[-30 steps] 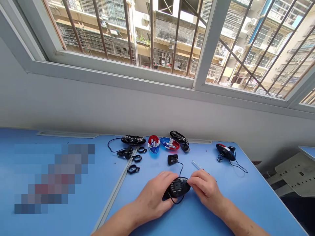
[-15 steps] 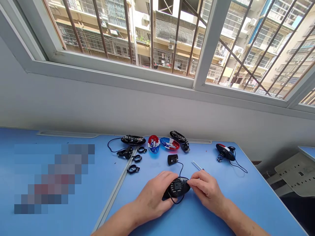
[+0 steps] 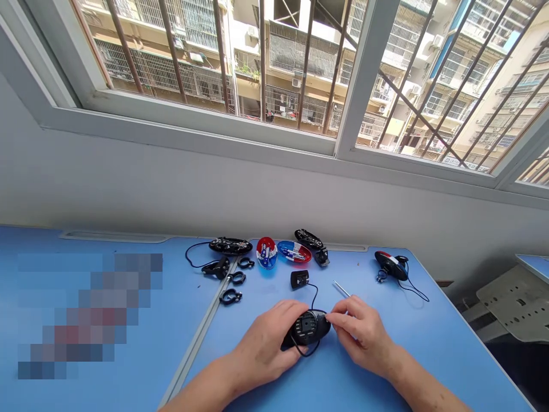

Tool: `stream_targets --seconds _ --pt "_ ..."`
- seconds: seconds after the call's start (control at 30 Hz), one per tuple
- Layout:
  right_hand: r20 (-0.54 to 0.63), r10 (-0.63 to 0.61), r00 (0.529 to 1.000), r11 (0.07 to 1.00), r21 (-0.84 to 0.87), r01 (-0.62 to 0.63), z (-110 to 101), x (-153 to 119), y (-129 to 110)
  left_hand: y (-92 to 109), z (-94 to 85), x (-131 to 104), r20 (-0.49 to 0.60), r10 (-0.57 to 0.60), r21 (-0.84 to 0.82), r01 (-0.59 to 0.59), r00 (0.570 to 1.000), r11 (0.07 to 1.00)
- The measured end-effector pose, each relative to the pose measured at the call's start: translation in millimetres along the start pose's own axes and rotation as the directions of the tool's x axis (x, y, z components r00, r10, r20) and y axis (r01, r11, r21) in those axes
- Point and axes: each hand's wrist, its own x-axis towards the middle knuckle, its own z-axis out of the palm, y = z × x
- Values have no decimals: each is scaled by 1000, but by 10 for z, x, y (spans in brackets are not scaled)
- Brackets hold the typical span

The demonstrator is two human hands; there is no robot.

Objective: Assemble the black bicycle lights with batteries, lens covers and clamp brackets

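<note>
My left hand (image 3: 270, 341) is wrapped round the left side of a black oval device (image 3: 307, 327) with a round ribbed centre, holding it just above or on the blue table. The thumb and forefinger of my right hand (image 3: 360, 329) are pinched together at the device's right end; anything between them is too small to tell. A black cable loops round the device and runs up to a small black block (image 3: 299, 279). Just beyond my right hand lies a screwdriver, its metal shaft (image 3: 342, 288) showing and its handle hidden.
Black clamp rings (image 3: 230, 296), a black bracket (image 3: 217, 268) and a black oval shell (image 3: 230, 246) lie at the back left. Beside them are red and blue shells (image 3: 266, 253) holding small parts. A cabled black device (image 3: 391, 265) lies right, on the blue table (image 3: 377, 297).
The view has shifted slightly. Both hands keep nearly the same hold on the black device, and my right hand has moved slightly over the screwdriver's handle.
</note>
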Motion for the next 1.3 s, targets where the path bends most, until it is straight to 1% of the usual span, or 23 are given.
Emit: stream_targets --seconds 0.13,0.2,0.27,0.3,0.33,0.37,0.43,0.5,0.53,0.57,0.7,0.77,0.9,1.07,1.2,1.3 --pt "35 -51 998 995 -82 53 -20 22 6 8 -13 3 -1 -4 2 4 1000 1000" --pt "-17 -49 999 995 -90 47 -78 34 53 5 -16 5 3 -12 7 12 1000 1000" --pt "-111 27 993 998 -56 -34 -200 38 130 -11 -10 3 2 -20 12 20 1000 1000" --pt "-140 97 985 994 -29 -102 -284 35 173 -22 -5 1 -8 -23 14 23 1000 1000" --pt "-125 182 975 983 -4 -184 -378 29 214 -34 1 -3 -22 -26 14 27 999 1000" --pt "-67 253 965 967 7 -253 -473 20 250 -46 8 -6 -39 -28 13 29 999 1000" --pt "118 358 926 934 -39 -356 -637 -2 292 -66 19 -12 -67 -29 12 30 997 999" --pt "261 406 876 914 -106 -392 -719 -26 296 -86 27 -16 -72 -19 21 21 997 1000" --pt "302 411 860 912 -140 -387 -723 -37 288 -97 30 -17 -77 -15 26 17 997 1000" --pt "328 403 854 915 -174 -365 -704 -47 278 -111 33 -18 -86 -13 32 15 996 999" --pt "390 343 854 912 -357 -203 -521 -86 266 -189 48 -24 -118 6 53 1 993 999" --pt "402 346 848 898 -405 -175 -439 -109 291 -225 57 -30 -112 12 61 -5 994 998" --pt "395 372 840 880 -438 -184 -353 -156 348 -252 74 -43 -90 -10 37 14 996 999" --pt "384 378 843 881 -428 -200 -326 -154 339 -210 72 -39 -116 -40 2 40 992 999" --pt "366 373 852 902 -357 -242 -359 -89 262 -158 50 -7 -76 -112 8 113 991 994" --pt "340 390 856 916 -240 -322 -361 -45 191 -106 31 16 -62 -140 -6 140 988 990"
